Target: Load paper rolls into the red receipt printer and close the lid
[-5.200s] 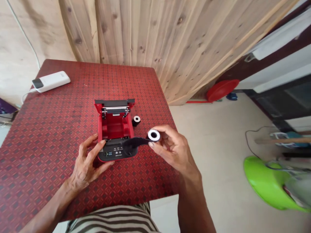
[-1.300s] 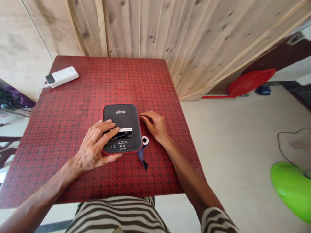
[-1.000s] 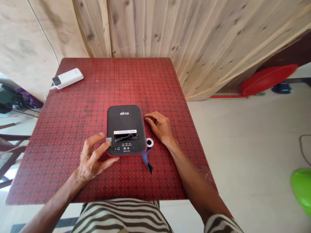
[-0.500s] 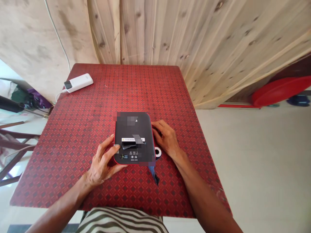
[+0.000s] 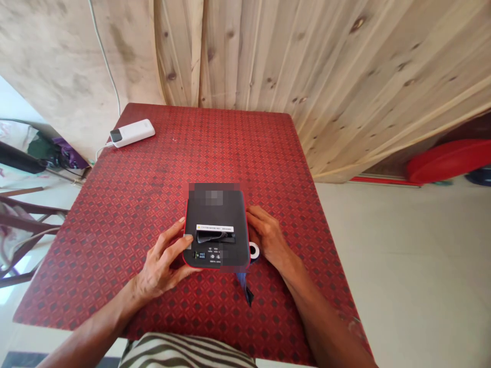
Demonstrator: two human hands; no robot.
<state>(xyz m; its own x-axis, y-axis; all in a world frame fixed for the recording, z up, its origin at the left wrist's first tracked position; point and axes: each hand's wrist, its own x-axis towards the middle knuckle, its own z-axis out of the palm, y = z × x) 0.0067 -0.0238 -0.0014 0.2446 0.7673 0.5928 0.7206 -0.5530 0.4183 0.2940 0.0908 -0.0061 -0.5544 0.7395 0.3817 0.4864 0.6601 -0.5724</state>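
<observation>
Printer [image 5: 217, 214]: black top, red rim
Roll [image 5: 257, 254]: white end, blue strip [image 5: 241, 280]
Tabletop [image 5: 210, 148]: red, dark diamonds
Shirt [image 5: 184, 352]: dark and cream stripes

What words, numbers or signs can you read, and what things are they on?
No words or numbers can be read clearly.
White label on the black-topped device: a yellow triangle sign, then print too small to read.
Top end of that device: blocky and blurred, nothing readable.
Small white marks near its front edge: too small to read.
White gadget with a cord: nothing readable.
</observation>
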